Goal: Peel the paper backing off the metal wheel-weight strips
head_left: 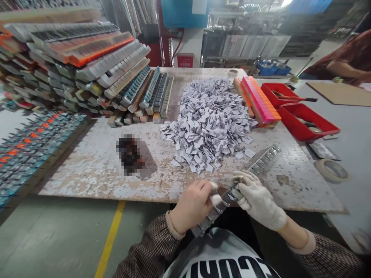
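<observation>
At the near edge of the worn table [95,170], both my hands grip one long strip of small metal-grey parts [262,159], which runs from my lap up and right onto the tabletop. My bare left hand [193,206] is closed on its lower end. My right hand [256,199], in a white knit glove, is closed on the strip just above, fingers curled over one part. A big heap of small white paper tags [208,119] lies on the table just beyond my hands.
Stacked strips of parts [87,65] fill the far left, with more trays [31,146] at the left edge. An orange-pink strip stack [259,100], two red bins [304,119], a tape roll [332,170] and another person's arm [344,63] are to the right. A blurred dark object [130,154] stands mid-table.
</observation>
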`<state>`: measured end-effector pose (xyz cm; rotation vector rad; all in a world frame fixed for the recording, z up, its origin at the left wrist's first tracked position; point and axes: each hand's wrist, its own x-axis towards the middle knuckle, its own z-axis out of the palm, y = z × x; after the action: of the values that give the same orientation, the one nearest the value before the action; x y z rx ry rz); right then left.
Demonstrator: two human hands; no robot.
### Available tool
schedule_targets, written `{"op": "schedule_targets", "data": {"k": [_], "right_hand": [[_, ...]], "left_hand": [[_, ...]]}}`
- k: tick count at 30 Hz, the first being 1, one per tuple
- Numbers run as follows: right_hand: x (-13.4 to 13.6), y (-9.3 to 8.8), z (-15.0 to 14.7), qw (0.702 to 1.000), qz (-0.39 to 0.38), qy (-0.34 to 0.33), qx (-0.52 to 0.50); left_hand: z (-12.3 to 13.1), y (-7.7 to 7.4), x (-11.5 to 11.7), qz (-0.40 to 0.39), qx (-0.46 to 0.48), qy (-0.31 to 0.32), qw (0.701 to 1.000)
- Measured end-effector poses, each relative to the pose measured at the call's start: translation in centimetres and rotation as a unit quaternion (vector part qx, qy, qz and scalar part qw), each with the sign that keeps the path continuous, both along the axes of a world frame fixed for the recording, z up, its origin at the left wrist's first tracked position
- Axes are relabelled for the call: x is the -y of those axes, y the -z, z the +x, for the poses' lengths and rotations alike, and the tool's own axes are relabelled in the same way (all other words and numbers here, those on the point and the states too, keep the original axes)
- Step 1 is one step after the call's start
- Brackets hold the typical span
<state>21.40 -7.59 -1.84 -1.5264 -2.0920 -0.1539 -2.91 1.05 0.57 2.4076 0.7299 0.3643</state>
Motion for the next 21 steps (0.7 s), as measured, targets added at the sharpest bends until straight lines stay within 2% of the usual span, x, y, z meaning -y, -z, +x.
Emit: {"op": "schedule_targets", "data": {"k": [3,7,11,15,21], "right_hand": [[0.5,0.3,-0.3,1.000,-0.001,-0.007,-0.030],[1.5,0.5,0.4,0.996,-0.008,0.021,-0.086],[2.4,0.4,1.3,0.981,-0.012,0.070,-0.182],[2.8,0.2,1.7,0.968,-0.023,0.087,-0.236],[1.7,0.5,1.4,0.959,-0.006,0.089,-0.270]], "left_hand": [[2.4,-0.3,-2.7,0.146,-0.073,-0.020,0.986],[5.1,-0.4,-5.1,0.185,-0.129,0.012,0.974],[5.5,0.0,-5.7,0.171,-0.121,0.019,0.978],[5.0,0.4,-5.6,0.122,-0.085,0.005,0.989],[4.2,0.6,-4.3,0.000,0.023,-0.067,0.997]]}}
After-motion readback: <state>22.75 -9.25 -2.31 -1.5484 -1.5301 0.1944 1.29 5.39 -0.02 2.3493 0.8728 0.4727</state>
